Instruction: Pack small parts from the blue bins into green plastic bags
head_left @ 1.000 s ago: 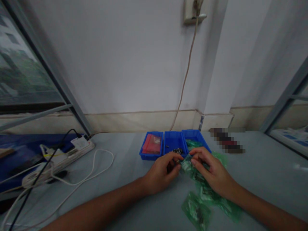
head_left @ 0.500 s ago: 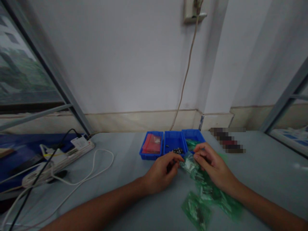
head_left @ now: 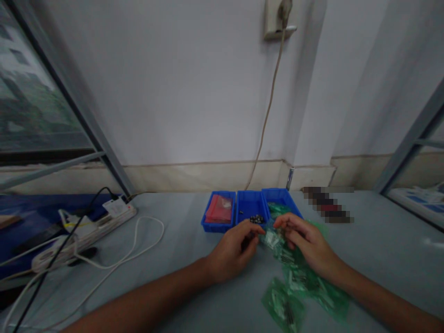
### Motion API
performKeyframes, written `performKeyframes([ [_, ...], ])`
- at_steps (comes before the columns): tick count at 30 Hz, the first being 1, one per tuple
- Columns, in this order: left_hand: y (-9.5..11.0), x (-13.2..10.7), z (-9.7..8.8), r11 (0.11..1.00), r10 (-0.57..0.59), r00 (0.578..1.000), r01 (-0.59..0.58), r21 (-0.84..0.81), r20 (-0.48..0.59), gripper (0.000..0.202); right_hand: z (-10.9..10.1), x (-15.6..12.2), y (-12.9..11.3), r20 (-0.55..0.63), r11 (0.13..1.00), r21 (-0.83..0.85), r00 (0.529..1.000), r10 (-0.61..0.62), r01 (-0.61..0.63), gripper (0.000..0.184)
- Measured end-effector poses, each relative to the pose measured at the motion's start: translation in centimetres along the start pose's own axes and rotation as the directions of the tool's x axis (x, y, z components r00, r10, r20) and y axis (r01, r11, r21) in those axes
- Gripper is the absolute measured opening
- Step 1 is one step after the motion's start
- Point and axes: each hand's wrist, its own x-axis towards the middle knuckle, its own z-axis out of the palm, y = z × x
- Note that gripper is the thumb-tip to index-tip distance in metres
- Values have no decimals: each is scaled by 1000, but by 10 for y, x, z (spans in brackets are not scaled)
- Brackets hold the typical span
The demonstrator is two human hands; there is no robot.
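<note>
My left hand (head_left: 237, 249) is closed, thumb and forefinger pinched at the left edge of a small green plastic bag (head_left: 274, 239). Over the same bag's top right edge, my right hand (head_left: 308, 243) has its fingers curled in, thumb and forefinger close together. What lies between those fingertips is partly hidden. More green plastic bags (head_left: 298, 279) with small metal pieces inside lie overlapping below and under my right hand. A separate green bag (head_left: 282, 305) with dark slim pieces sits nearest me.
Three blue bins stand in a row: one with red plastic bags (head_left: 219, 209), one with small dark metal parts (head_left: 256, 218), one with green bags (head_left: 277, 209). A power strip (head_left: 85, 238) and white cable (head_left: 163, 226) lie at left. A blurred-out patch (head_left: 328, 206) is at right.
My right hand has shifted slightly down, its fingertips reaching a little further left over the bag. The left hand keeps its pinch. The view has tilted very slightly.
</note>
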Motion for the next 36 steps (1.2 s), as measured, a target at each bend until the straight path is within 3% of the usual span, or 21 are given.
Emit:
performKeyframes([
  [4, -1, 0, 0, 999, 34, 999, -34, 8, -18, 32, 0, 1, 3, -6, 999, -35, 999, -33, 33, 25],
  [19, -6, 0, 2, 999, 33, 999, -32, 13, -19, 39, 4, 0, 2, 49, 961, -257, 994, -94, 104, 19],
  [24, -7, 1, 2, 996, 80, 997, -79, 36, -18, 45, 4, -2, 2, 68, 961, -239, 989, -130, 142, 6],
  [28, -5, 1, 1, 994, 96, 995, -97, 51, 11, 46, 5, -4, 1, 57, 976, -168, 989, -133, 141, 17],
  [31, -3, 1, 0, 994, 96, 995, -97, 49, 26, 41, 7, -4, 2, 75, 986, -130, 993, -96, 105, 24],
  [36, 0, 2, -2, 992, 96, 995, -98, 82, 31, 11, 9, -5, 1, 123, 996, -86, 992, -20, 30, 36],
])
